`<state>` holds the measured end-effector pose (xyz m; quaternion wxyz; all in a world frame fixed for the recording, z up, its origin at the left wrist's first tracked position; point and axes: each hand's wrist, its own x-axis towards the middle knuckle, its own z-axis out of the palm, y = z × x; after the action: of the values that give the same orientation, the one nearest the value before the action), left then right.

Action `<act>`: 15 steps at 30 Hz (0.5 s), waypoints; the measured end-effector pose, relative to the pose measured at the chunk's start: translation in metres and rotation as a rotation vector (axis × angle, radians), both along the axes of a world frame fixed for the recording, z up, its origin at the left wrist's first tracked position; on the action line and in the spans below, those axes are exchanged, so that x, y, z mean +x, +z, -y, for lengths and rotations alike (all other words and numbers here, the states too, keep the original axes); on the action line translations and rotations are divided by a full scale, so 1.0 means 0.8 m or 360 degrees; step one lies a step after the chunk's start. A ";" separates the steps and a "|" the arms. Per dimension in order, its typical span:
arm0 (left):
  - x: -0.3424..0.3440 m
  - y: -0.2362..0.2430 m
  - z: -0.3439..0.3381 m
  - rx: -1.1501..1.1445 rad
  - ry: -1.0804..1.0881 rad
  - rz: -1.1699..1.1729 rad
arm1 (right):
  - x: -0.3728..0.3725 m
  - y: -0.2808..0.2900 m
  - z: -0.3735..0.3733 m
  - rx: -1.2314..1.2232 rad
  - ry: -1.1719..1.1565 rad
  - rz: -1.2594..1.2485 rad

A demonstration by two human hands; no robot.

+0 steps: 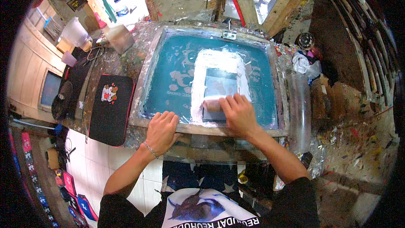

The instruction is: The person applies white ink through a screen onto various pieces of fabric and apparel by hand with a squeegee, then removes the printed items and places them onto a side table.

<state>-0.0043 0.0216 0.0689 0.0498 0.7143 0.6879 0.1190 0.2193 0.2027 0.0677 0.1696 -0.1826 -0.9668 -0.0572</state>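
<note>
Right hand (pixel 239 112): fingers closed on a small squeegee (pixel 213 104), blurred, at the near part of the pale rectangular window (pixel 221 82) in the teal mesh (pixel 171 95). Left hand (pixel 162 130): curled over the near rail of the wooden screen frame (pixel 202 130), near its left corner, fingers together, not spread. White band (pixel 221 59) borders the window; ink or tape, can't tell. Black pouch (pixel 105 118) with cartoon print lies left of the frame.

To do it well, I'd say: hold the blade at one steady tilt, press evenly across its width, stay inside the white border, pin the frame down with my left so nothing shifts. Blade contact with the mesh: can't tell.
</note>
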 end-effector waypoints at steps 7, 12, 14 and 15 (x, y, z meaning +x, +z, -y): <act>-0.001 -0.017 0.000 0.0046 -0.0015 -0.0002 | -0.066 0.013 -0.143 -0.0363 -0.0001 -0.0107; 0.005 -0.028 0.008 0.0037 0.0019 0.0075 | -0.054 0.072 -0.127 -0.0717 -0.0192 -0.0058; 0.001 -0.024 0.003 0.0048 0.0004 0.0069 | -0.045 0.083 -0.119 -0.0913 -0.0226 0.0027; 0.003 -0.028 0.007 0.0027 0.0010 0.0079 | -0.040 0.078 -0.113 -0.0956 -0.0185 0.0086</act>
<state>-0.0017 0.0164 0.0462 0.0606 0.7093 0.6877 0.1426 0.1871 0.2932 0.1303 0.0788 -0.2779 -0.9325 0.2166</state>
